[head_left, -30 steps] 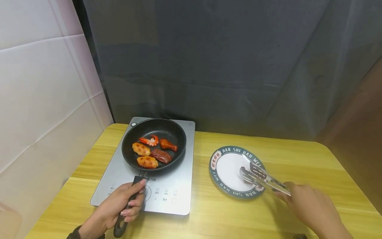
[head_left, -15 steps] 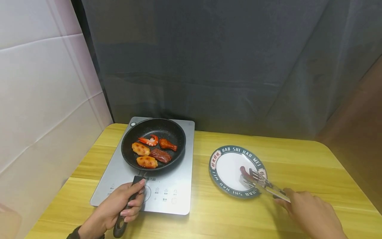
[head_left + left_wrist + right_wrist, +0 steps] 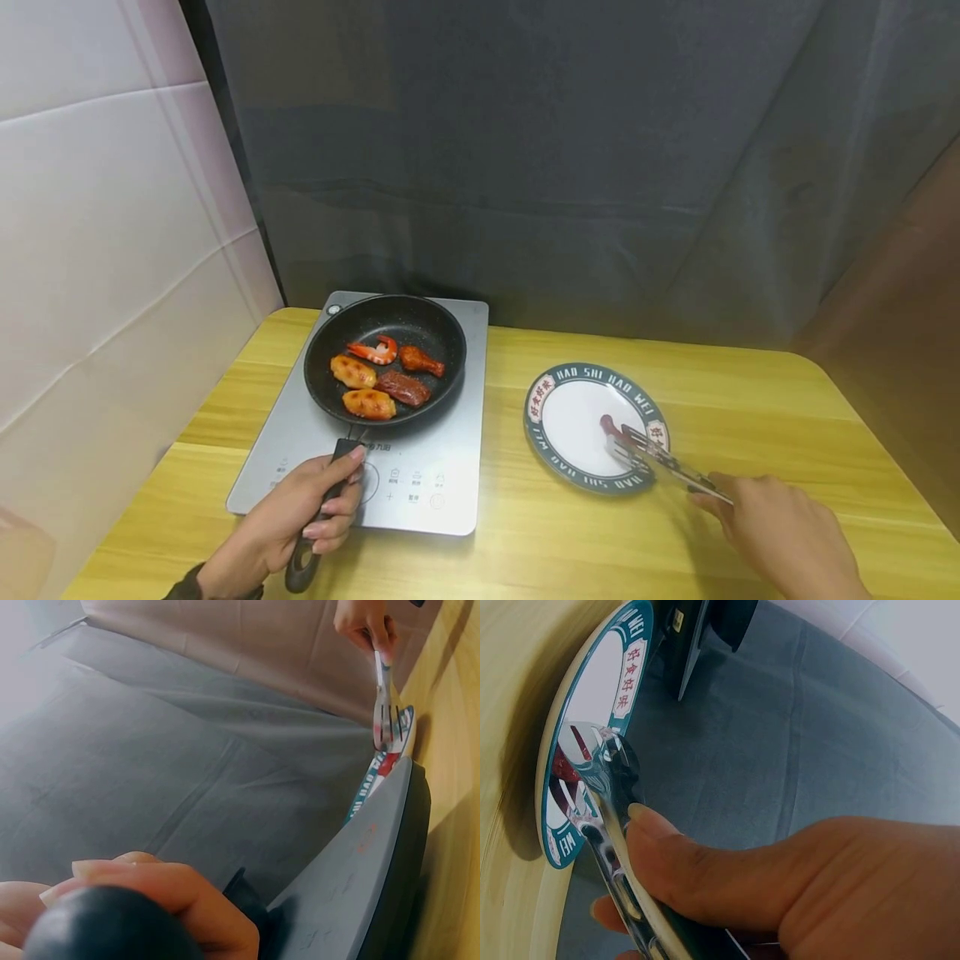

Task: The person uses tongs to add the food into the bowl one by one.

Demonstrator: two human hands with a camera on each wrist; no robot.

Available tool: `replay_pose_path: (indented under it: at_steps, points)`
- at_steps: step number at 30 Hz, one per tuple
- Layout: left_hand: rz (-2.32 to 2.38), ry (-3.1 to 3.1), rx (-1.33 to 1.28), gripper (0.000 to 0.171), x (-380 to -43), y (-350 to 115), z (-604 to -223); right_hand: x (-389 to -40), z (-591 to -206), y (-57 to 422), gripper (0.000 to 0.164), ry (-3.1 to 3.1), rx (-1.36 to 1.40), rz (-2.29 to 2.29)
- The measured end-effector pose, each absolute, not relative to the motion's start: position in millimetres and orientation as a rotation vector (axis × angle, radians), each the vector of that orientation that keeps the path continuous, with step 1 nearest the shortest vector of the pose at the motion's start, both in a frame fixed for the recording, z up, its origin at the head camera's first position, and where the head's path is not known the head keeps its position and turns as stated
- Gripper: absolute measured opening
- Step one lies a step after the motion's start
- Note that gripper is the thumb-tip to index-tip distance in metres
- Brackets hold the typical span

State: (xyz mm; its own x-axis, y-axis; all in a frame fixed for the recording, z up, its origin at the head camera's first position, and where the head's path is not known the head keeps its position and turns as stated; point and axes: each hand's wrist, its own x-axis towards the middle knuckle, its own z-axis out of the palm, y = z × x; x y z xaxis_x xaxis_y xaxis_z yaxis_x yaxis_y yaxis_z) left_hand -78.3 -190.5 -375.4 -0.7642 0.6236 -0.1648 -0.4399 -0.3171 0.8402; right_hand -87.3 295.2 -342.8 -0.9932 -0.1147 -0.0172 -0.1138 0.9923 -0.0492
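My left hand grips the black handle of a frying pan. In the pan lie a shrimp, a drumstick, a brown slab of meat and two golden chicken wing pieces. My right hand holds metal tongs, their slotted ends low over a white plate with a dark green lettered rim. A reddish-brown, sausage-like piece is at the tong ends, partly hidden by them; in the right wrist view, red food shows between the tong ends.
The pan stands on a silver induction cooker at the left of the wooden table. A dark grey cloth hangs behind the table, with a white panel on the left and a brown one on the right.
The tongs have dipped slightly toward the near part of the plate, and more of the reddish-brown piece shows beyond their ends. My left hand and the pan stay in place.
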Motion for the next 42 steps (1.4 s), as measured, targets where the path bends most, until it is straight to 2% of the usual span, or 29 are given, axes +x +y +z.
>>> replay_pose_path:
  at_steps: [8,16,34,42]
  points:
    - [2.1,1.282,0.217,0.033,-78,-191,-376,-92,-347,303,0.027,3.173,-0.259,-0.064]
    - [2.105,1.267,0.227,0.032,-79,-191,-376,-93,-344,305,0.032,3.183,-0.275,-0.068]
    - [2.096,1.273,0.261,0.035,-79,-191,-374,-101,-320,270,0.021,3.323,-0.502,-0.159]
    - [2.099,1.259,0.256,0.035,-79,-191,-376,-106,-309,255,0.031,3.316,-0.531,-0.223]
